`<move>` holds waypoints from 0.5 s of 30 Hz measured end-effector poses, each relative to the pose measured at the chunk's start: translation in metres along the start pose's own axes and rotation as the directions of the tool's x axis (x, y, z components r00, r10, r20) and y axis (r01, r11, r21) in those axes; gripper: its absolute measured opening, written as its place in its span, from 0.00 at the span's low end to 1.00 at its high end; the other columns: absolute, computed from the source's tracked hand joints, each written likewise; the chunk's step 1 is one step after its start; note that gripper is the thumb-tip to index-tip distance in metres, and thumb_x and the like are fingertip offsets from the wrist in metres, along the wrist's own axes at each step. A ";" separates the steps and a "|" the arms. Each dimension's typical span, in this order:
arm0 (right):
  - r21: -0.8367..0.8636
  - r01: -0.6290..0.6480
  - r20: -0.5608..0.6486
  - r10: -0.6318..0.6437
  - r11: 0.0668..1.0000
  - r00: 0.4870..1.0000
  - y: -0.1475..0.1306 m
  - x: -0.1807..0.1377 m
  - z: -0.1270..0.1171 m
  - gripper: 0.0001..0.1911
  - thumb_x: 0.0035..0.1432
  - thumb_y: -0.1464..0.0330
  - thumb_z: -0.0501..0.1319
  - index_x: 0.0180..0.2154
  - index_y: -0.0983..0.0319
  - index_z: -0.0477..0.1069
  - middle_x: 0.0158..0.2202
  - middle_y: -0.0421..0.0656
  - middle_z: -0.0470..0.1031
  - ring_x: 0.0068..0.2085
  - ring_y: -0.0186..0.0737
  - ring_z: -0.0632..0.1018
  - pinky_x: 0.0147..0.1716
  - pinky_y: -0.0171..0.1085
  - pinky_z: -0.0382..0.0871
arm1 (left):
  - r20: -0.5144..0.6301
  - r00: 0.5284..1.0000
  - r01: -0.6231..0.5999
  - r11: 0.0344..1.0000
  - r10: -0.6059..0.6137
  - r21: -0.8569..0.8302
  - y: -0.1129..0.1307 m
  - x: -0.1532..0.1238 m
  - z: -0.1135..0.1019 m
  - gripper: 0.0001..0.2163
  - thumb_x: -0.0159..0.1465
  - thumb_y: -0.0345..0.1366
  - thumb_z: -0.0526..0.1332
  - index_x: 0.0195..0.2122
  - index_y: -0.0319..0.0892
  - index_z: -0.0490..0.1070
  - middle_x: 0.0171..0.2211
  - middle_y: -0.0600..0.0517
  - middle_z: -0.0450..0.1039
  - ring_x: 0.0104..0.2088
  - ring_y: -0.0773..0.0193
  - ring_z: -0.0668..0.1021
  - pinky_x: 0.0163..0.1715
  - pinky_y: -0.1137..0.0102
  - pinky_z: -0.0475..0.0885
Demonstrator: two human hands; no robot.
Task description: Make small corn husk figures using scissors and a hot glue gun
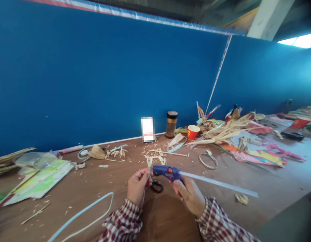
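Note:
My right hand is closed round the handle of a blue glue gun, held level above the wooden table. A long clear glue stick sticks out of the gun's back toward the right. My left hand is pinched shut at the gun's nozzle end; what its fingers hold is too small to make out. Black-handled scissors lie on the table just under the gun, between my hands. Both sleeves are red-and-white checked.
A pale blue bent strip lies front left, printed sheets further left. Straw scraps, a ring, a dark jar, a red cup and piled husks line the blue wall.

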State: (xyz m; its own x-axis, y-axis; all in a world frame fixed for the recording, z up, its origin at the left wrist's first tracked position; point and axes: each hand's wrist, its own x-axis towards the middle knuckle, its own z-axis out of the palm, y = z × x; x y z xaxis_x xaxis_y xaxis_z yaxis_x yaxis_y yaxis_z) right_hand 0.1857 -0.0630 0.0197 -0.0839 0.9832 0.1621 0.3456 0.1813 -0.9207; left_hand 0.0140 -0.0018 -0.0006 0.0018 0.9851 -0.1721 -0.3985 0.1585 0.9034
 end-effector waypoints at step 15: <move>0.005 -0.026 0.022 0.026 1.000 0.999 0.000 0.000 0.000 0.18 0.59 0.58 0.46 0.26 0.64 0.62 0.19 0.36 0.60 0.19 0.29 0.62 0.18 0.29 0.55 | 0.002 1.000 0.003 1.000 -0.003 -0.012 0.001 0.000 0.000 0.12 0.46 0.38 0.66 0.28 0.34 0.72 0.23 0.52 0.71 0.18 0.75 0.68 0.18 0.78 0.64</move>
State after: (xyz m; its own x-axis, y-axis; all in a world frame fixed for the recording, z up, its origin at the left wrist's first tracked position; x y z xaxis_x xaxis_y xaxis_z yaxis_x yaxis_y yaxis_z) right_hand 0.1856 -0.0626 0.0197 -0.0952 0.9869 0.1301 0.3428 0.1552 -0.9265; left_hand 0.0135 -0.0019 -0.0002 0.0050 0.9847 -0.1741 -0.4098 0.1609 0.8979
